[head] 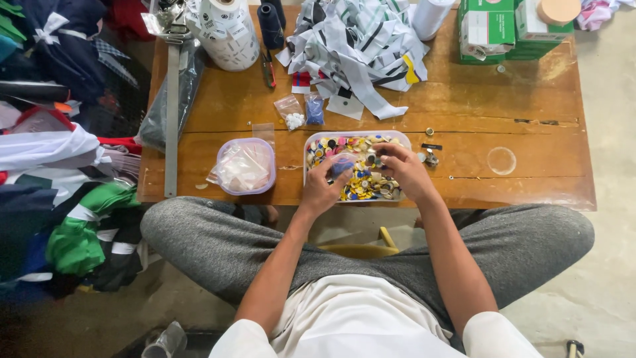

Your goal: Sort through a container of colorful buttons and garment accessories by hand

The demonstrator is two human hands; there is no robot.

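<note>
Center frame: my left hand pinches a small clear bag with blue bits over the rectangular tub of mixed colored buttons, my right hand picking in the tub. Left of it, a lidded container of plastic bags on the wooden table; fabric strip pile at top center.

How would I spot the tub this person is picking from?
Start at the wooden table and follow its near edge to both hands. Under them sits a clear rectangular tub heaped with colourful buttons; the round tub on its left holds only plastic bags.
</note>
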